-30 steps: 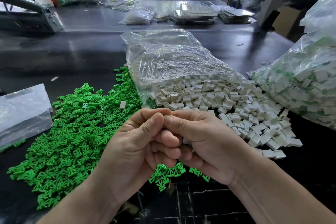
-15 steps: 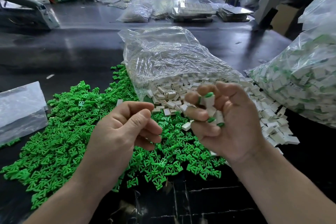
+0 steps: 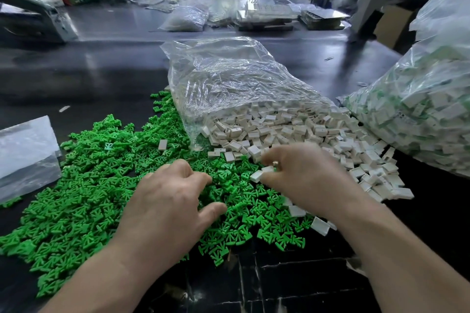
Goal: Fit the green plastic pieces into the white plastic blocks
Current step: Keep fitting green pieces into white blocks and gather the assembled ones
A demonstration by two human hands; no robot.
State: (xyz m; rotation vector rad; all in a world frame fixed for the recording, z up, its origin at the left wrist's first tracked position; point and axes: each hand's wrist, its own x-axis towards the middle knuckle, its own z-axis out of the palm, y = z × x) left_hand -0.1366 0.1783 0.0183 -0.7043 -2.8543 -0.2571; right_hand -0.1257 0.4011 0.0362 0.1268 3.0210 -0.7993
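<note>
A wide heap of green plastic pieces [image 3: 84, 198] covers the dark table at left and centre. White plastic blocks [image 3: 292, 132] spill from the mouth of a clear bag [image 3: 229, 76] beyond it. My left hand [image 3: 165, 203] hovers palm down over the green heap, fingers loosely bent, fingertips touching the pieces, thumb spread. My right hand [image 3: 305, 175] is blurred, low at the seam between green pieces and white blocks. Its curled fingers hold a white block [image 3: 256, 176] that sticks out at the fingertips; anything else in the palm is hidden.
A large clear bag of white blocks with green inserts [image 3: 427, 109] bulges at the right. A flat clear bag [image 3: 25, 152] lies at the left edge. Loose white blocks [image 3: 321, 225] sit near my right wrist. Bags and trays [image 3: 264, 15] crowd the table's far side.
Both hands parted and dropped from chest height to the table. The left went down onto the green heap; the right, which held up several fitted blocks, lowered toward the white blocks.
</note>
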